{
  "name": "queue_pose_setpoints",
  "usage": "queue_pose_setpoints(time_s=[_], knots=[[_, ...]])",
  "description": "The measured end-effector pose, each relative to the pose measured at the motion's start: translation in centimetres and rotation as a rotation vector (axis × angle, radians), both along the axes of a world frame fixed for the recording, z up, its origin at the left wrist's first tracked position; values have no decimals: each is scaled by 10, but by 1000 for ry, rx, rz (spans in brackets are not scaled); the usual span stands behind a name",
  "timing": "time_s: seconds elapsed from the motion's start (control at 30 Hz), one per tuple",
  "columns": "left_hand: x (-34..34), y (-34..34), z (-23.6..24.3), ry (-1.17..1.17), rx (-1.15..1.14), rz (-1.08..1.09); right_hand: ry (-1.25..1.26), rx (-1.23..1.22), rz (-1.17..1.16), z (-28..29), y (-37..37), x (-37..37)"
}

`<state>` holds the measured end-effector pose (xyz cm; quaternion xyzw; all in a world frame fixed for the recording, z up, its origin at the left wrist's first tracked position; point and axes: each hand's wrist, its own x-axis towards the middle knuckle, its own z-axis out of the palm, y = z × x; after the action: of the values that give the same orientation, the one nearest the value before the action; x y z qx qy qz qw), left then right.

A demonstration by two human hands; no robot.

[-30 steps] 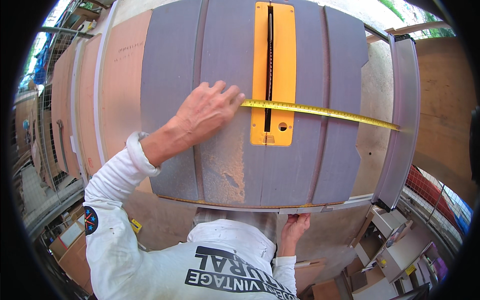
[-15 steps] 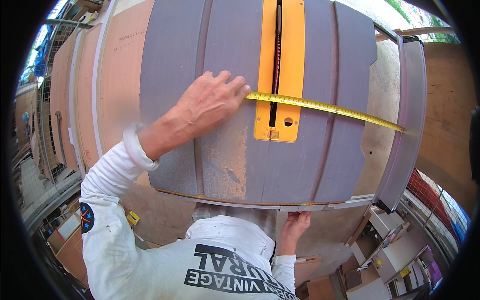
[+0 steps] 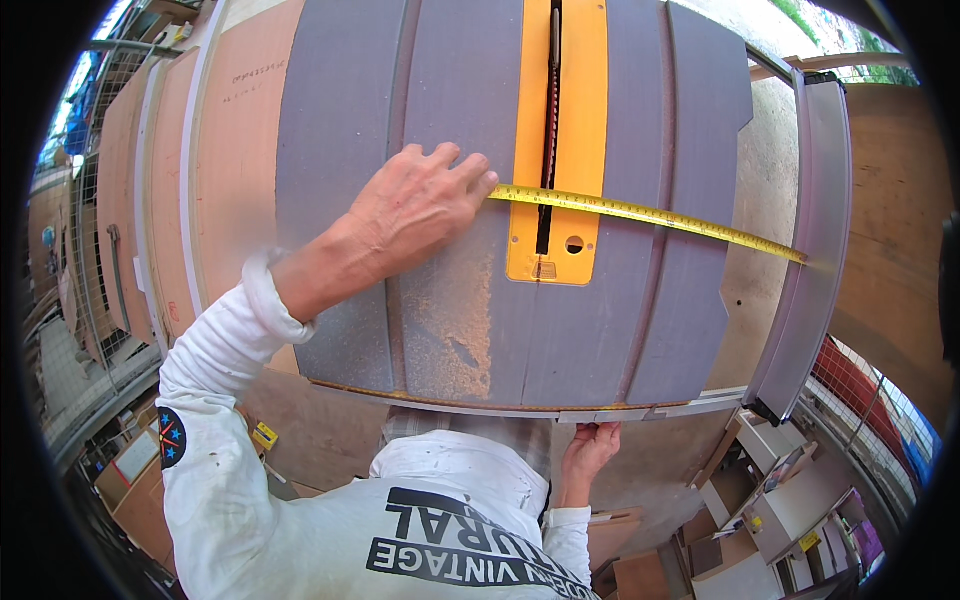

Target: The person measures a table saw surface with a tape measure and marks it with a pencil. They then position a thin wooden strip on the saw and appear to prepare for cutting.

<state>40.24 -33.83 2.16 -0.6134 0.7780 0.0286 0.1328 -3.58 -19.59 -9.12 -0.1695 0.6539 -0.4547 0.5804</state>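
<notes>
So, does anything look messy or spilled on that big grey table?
Yes, a tan, dusty patch, maybe sawdust, is on the grey saw table, below the left hand in the picture. It looks odd because it's blotchy against the smoother grey.

Greyish-brown floor (image 3: 655, 450), mesh fencing (image 3: 75, 290) at left, pale shelving (image 3: 790, 512) lower right, daylit greenery (image 3: 798, 20) upper right

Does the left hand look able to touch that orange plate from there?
Probably yes: the left hand holds the yellow tape close beside the orange plate, and only that tape lies across it.
</notes>
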Motion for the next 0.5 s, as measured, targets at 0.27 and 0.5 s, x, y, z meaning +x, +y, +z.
queue_pose_setpoints(time_s=[0.27,0.5], knots=[[-1,-1,2,-6,24,4,34,0,-12,4,-2,5],[0,-1,1,0,37,7,28,-1,33,2,-2,-3]])
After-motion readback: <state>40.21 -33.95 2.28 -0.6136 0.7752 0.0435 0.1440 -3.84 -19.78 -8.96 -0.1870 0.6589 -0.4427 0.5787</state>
